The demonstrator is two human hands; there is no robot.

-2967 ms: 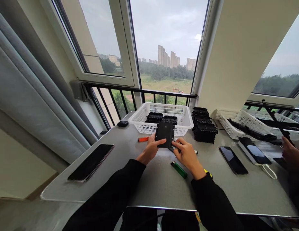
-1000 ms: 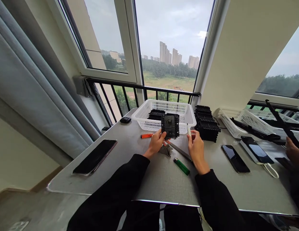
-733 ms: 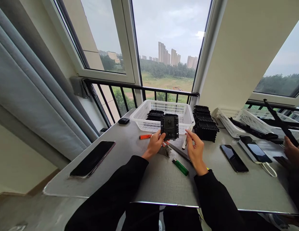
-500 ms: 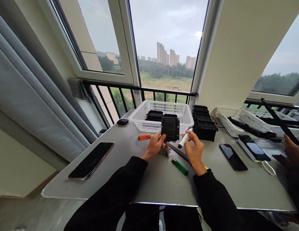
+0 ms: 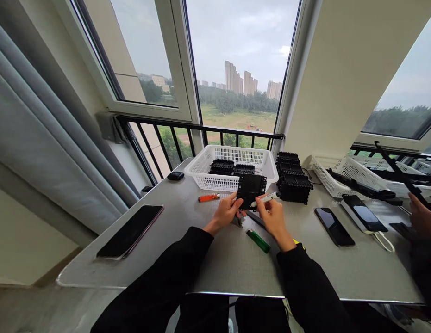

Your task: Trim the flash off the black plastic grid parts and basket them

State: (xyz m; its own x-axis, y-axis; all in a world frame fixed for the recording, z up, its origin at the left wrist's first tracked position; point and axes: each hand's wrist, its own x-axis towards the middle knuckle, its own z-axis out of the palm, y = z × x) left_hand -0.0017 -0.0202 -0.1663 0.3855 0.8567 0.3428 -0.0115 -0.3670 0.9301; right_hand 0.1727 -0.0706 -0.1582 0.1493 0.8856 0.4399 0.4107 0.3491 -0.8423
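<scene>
My left hand (image 5: 227, 212) grips a flat black plastic part (image 5: 252, 186) with toothed side edges by its lower left corner, holding it above the table. Between the fingers of my right hand (image 5: 272, 217) is a white marker (image 5: 270, 197), one end against or very close to the part's lower right area. Whether the tip touches cannot be made out. On the table below the hands lies a green lighter (image 5: 258, 240). An orange lighter (image 5: 209, 198) is left of my left hand. A grey item under the part is mostly covered by my hands.
Behind my hands stands a white basket (image 5: 201, 181) with several similar black parts. A stack of black parts (image 5: 294, 180) stands right of it. Phones (image 5: 334, 226) lie on the right, and a tablet-like device (image 5: 131, 231) on the left. Another person's hand (image 5: 421, 210) holds a long black piece.
The black part has moved slightly right and down. My right hand has turned the marker and brought its end to the part's surface. The other person's hand has barely moved.
</scene>
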